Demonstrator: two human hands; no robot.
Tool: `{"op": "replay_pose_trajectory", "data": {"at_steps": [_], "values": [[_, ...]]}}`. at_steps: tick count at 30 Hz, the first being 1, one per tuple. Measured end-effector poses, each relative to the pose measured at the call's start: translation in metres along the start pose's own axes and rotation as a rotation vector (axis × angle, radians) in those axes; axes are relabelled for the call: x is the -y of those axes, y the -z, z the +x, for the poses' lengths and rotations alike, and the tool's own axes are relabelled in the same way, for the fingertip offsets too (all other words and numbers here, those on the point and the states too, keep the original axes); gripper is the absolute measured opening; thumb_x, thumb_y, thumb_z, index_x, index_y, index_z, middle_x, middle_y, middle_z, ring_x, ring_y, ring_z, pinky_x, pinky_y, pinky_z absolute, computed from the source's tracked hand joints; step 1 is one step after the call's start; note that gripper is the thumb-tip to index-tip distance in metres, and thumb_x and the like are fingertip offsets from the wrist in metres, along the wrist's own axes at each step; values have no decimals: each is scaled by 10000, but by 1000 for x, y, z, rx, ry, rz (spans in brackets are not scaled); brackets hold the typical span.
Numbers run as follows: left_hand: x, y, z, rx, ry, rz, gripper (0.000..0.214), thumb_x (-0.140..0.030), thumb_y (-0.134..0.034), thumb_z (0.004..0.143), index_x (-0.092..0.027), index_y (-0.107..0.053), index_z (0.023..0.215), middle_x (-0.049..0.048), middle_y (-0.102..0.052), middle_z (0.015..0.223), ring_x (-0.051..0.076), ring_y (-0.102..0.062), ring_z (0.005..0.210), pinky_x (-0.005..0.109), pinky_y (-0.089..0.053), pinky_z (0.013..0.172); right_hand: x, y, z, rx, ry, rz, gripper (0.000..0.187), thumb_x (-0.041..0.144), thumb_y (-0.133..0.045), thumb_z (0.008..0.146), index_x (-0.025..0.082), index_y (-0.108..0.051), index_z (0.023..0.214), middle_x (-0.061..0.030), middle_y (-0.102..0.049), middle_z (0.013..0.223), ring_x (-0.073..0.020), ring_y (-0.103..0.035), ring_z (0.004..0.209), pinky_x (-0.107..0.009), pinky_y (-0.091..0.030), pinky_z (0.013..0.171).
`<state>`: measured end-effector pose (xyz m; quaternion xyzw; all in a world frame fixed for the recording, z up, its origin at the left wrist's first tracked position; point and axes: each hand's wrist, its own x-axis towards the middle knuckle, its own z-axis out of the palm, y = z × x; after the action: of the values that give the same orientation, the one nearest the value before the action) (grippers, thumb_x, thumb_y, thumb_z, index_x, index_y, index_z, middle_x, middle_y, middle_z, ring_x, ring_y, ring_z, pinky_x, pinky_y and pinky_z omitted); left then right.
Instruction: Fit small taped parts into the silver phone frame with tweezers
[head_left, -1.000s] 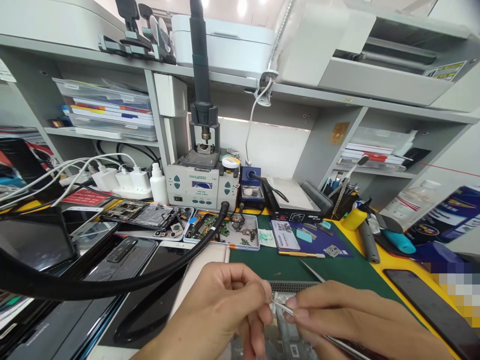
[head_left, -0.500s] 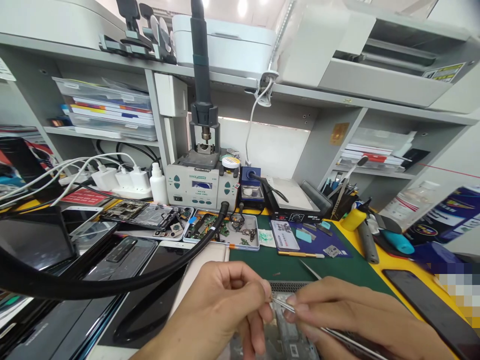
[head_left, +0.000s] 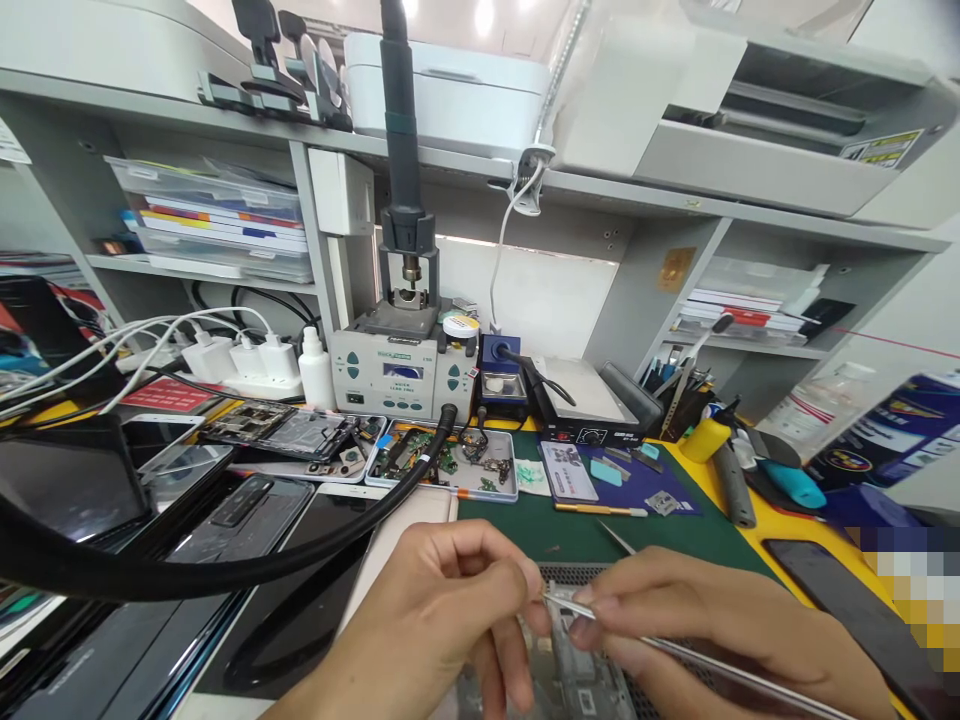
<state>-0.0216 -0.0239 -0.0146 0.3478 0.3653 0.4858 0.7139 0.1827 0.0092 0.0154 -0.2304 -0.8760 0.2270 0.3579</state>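
Note:
My left hand (head_left: pixel 469 600) is closed, with thumb and index finger pinched at the tip of a slim metal tool. Whatever tiny piece sits in that pinch is too small to make out. In my right hand (head_left: pixel 675 610), the fingers grip the slim metal tool (head_left: pixel 697 655), its shaft running down to the right. Below both hands lies a grey metal phone frame (head_left: pixel 581 665), partly hidden by them, on a dark perforated plate (head_left: pixel 574 574). A pointed metal tip (head_left: pixel 616 538) shows beyond my right fingers; its other end is hidden.
A thick black hose (head_left: pixel 285 570) curves across phones at the left. Parts trays (head_left: pixel 499 492) stand before the hot-air station (head_left: pixel 386 375). A yellow-handled tool (head_left: pixel 600 510) lies on the green mat (head_left: pixel 480 515). At the right rests a dark phone (head_left: pixel 832 600).
My right hand has shifted slightly and the slim tool's shaft lies at a somewhat flatter angle. My left hand keeps its pinch in nearly the same place.

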Motion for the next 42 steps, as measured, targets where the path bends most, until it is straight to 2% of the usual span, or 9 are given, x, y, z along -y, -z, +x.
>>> {"op": "replay_pose_trajectory", "data": {"at_steps": [5,9,13,17,20,25,33,39,42], "values": [[0,2,-1,-4,-8,32,214,-311,-725,768,-135,-672,658,1,-666,562,87,-591,368,134,-459,315,-1,-2,2,5,-124,123,300,39,-736,759,299,-765,906,42,-797,865,-114,-754,755,-108,-582,720],[-1,2,-1,-3,-15,50,224,-329,-721,776,-140,-672,667,-2,-661,554,90,-591,374,137,-461,320,-4,-1,2,38,-338,339,207,132,-716,821,322,-774,877,21,-776,838,-139,-742,705,-169,-600,643],[-1,1,0,0,-26,62,236,-342,-733,769,-139,-669,668,13,-697,649,77,-589,377,132,-449,320,-7,0,1,84,-524,561,119,203,-715,847,298,-787,856,-21,-749,814,-179,-738,710,-259,-606,681],[-1,1,-2,-2,-30,87,264,-379,-737,767,-144,-663,672,9,-694,655,77,-591,385,136,-450,328,-3,-5,4,-8,-640,755,28,262,-771,796,260,-798,805,-38,-735,782,-189,-730,640,-286,-595,613],[-4,-1,-4,-29,-6,130,257,-382,-723,782,-150,-661,690,-8,-660,576,73,-588,403,124,-441,365,2,-8,5,-74,-700,803,67,295,-801,765,230,-797,779,-51,-750,694,-176,-719,599,-261,-580,580],[-4,-3,-5,-72,15,135,283,-394,-782,699,-143,-651,695,27,-691,672,76,-594,412,135,-423,370,3,-10,6,-91,-696,826,48,277,-808,760,231,-802,770,-37,-743,719,-169,-721,596,-252,-585,573],[8,4,2,-46,27,158,362,-457,-809,654,-159,-613,714,0,-649,528,82,-565,373,145,-440,364,-4,-4,2,40,-632,765,75,224,-741,833,273,-798,831,-15,-730,805,-160,-730,670,-247,-592,660],[7,3,2,-42,19,178,361,-468,-789,676,-166,-598,728,-1,-660,551,81,-563,384,148,-438,372,-4,-8,4,10,-626,817,54,225,-748,825,249,-796,832,-20,-738,808,-167,-733,650,-257,-592,626],[4,1,0,-49,36,198,357,-456,-789,670,-168,-582,710,-14,-640,519,79,-555,383,144,-426,369,-1,-11,5,-41,-665,850,44,250,-775,800,211,-789,816,-33,-750,732,-165,-722,613,-255,-577,593]]}}
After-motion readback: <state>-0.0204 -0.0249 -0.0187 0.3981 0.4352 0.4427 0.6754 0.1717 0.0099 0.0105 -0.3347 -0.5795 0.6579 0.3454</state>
